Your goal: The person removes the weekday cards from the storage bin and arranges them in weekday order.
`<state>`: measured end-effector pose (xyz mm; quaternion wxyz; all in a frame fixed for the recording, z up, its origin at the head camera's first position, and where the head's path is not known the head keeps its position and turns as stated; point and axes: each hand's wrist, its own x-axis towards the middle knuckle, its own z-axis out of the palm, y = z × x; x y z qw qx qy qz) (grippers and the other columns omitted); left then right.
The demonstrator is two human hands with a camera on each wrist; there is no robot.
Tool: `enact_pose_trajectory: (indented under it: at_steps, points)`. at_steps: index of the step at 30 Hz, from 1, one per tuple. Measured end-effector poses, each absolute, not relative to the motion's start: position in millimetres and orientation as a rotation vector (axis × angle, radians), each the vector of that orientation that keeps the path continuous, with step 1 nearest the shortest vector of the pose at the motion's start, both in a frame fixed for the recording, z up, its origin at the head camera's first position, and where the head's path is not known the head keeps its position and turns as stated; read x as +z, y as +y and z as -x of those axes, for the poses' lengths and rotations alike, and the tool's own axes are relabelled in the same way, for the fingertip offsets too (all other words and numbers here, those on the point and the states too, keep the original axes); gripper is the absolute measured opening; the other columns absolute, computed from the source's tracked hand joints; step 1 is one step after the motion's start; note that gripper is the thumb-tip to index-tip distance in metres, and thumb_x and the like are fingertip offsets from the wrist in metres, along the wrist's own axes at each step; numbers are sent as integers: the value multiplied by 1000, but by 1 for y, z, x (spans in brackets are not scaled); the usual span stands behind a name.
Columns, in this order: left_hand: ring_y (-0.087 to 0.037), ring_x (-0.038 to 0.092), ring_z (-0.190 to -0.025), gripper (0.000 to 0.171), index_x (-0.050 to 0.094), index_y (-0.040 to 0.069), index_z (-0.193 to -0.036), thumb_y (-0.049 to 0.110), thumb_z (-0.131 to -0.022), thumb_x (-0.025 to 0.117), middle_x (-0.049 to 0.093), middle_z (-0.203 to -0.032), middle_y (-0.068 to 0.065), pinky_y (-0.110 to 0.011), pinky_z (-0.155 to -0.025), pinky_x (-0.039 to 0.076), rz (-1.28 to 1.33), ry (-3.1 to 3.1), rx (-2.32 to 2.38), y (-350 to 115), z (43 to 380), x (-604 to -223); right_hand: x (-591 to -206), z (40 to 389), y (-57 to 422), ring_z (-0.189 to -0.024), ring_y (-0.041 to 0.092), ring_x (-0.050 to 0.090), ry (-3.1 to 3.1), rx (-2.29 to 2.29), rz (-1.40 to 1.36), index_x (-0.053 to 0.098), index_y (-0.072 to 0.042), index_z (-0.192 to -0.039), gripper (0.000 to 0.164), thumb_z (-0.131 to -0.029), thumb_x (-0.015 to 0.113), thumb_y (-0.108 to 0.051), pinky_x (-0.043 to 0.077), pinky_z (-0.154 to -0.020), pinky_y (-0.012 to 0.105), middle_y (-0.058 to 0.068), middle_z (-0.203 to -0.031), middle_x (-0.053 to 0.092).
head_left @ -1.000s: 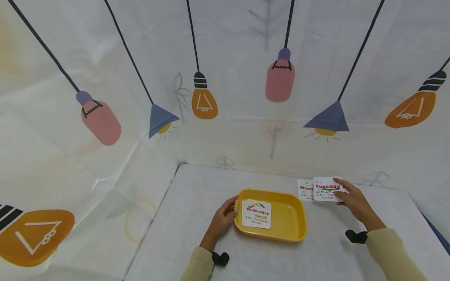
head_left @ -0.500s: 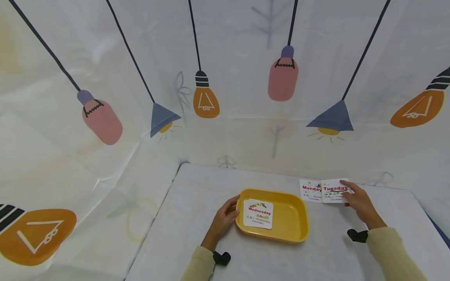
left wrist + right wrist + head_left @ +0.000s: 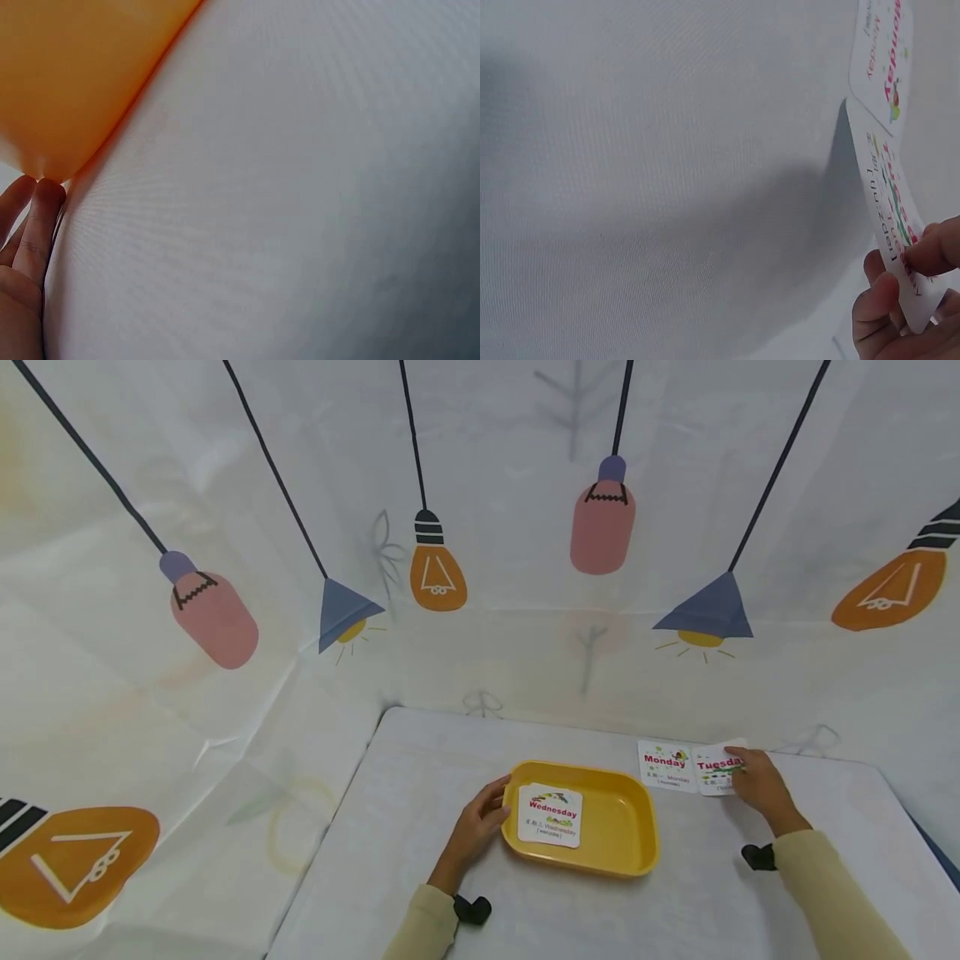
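"Wednesday" stands in red and again in smaller print on the left card (image 3: 549, 815), "Monday" likewise on the middle card (image 3: 667, 767), farther off, and "Tuesda", its last letter covered, on the right card (image 3: 714, 771), the bracketed bottom lines too small to read surely.

The white Tuesday card (image 3: 713, 769) tilts beside the Monday card (image 3: 666, 767); a yellow tray (image 3: 615, 827) holds 1 Wednesday card (image 3: 550, 816).
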<state>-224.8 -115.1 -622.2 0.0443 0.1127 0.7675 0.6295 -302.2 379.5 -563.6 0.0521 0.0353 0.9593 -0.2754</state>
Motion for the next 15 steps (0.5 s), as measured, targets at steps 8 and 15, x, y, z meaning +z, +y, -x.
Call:
enact_pose_trajectory:
  at_steps: [8, 15]
  points:
    - [-26, 57, -130, 49, 47, 28, -149, 22, -101, 57, 56, -144, -7, -26, -106, 48, -341, 2341, 1928, -115, 222, -622, -566, 301, 379, -111, 59, 42, 2944, -687, -72, 32, 15, -143, 55, -92, 43, -2, 38, -97, 71, 48, -132, 24]
    - [-27, 58, -129, 49, 46, 28, -149, 22, -101, 57, 56, -143, -8, -24, -105, 47, -351, 2347, 1931, -115, 222, -620, -570, 302, 382, -114, 62, 37, 2890, -632, -114, 25, 10, -149, 61, -97, 50, -11, 39, -95, 72, 47, -134, 22]
